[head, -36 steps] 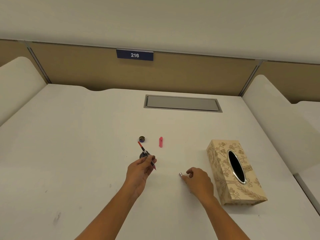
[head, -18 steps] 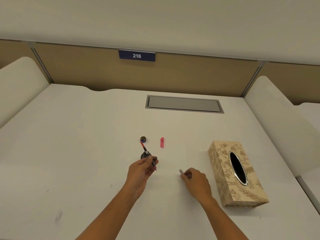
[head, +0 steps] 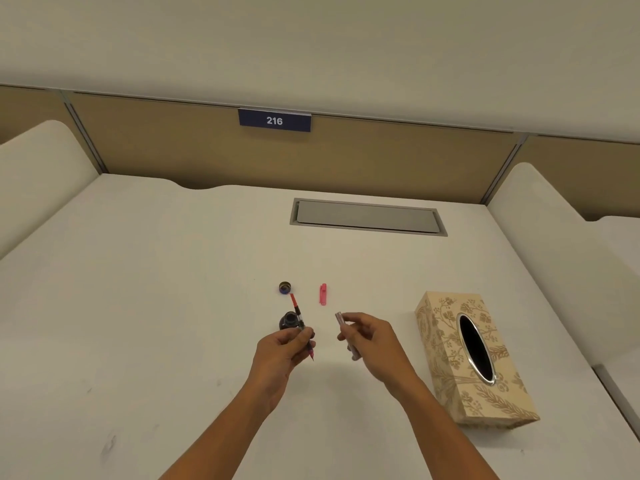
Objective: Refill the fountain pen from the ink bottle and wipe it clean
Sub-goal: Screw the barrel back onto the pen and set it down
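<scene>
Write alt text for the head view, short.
Over a white desk, the left hand holds a pen section and the right hand a barrel. Beyond them: ink bottle, lid, pink cap; tissue box at right.

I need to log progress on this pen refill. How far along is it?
Opened up: bottle cap and pink pen cap lie on the desk. In hand: the left hand holds the pen's inner part, the right hand its barrel. Left: reassembly, wiping; tissue box untouched. Whether ink is in, unclear.
</scene>
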